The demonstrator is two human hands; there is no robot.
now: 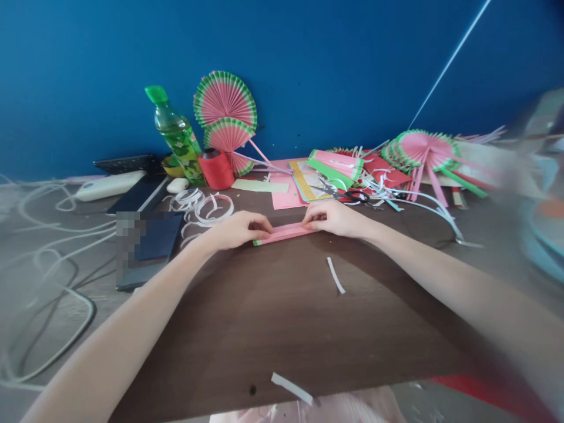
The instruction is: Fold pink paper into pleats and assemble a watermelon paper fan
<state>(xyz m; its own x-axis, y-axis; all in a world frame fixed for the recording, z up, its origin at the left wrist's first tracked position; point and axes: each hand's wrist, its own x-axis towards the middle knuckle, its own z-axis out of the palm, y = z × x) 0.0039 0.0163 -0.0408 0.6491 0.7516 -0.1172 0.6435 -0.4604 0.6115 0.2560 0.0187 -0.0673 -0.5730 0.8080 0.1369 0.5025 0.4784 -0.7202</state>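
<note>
"While both hands are engaged, where is the pink paper strip (288,232) located?"

"Mid-worktop (247,317), well back from the near edge; narrow, with lengthwise folds and a green left end."

"State of the left hand (238,228)?"

"Thumb and fingers closed on the strip near its green end."

"And the right hand (332,217)?"

"Gripping the opposite end, apparently in a pinch; the fingertips partly hide the contact."

"Adjacent items?"

"Black-handled scissors (358,197) just beyond the right hand. One white offcut (335,275) lies between the strip and the near edge; a second offcut (291,388) lies at that edge."

"Toward the back edge?"

"Red spool (215,169), with a green-capped bottle (176,136) to its left. Pleated fans (429,150) occupy the back right."
</note>
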